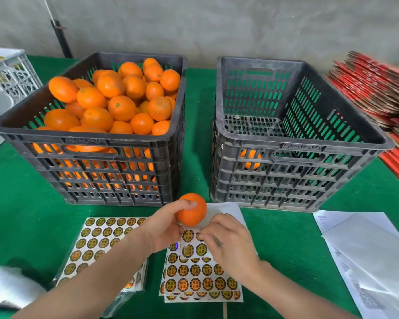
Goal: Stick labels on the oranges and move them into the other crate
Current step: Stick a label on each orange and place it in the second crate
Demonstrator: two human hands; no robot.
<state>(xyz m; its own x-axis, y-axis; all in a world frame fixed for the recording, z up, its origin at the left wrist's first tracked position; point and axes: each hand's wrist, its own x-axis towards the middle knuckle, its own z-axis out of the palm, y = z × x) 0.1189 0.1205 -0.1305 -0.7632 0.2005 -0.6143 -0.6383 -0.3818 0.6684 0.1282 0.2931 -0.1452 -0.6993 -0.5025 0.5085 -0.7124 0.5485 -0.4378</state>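
Our left hand (164, 229) has its grip clamped round an orange (192, 209) over the near sticker sheet (195, 271) while our right hand (230, 242) pinches a label (199, 236) there, so we're mid-labelling, and next we'd peel it, press it on, then reach for the right crate (297, 147).

Heap of oranges (115, 100) in left black crate (88, 137), one orange (249, 157) in right crate (286, 143), gold label sheets (198, 277) in front.
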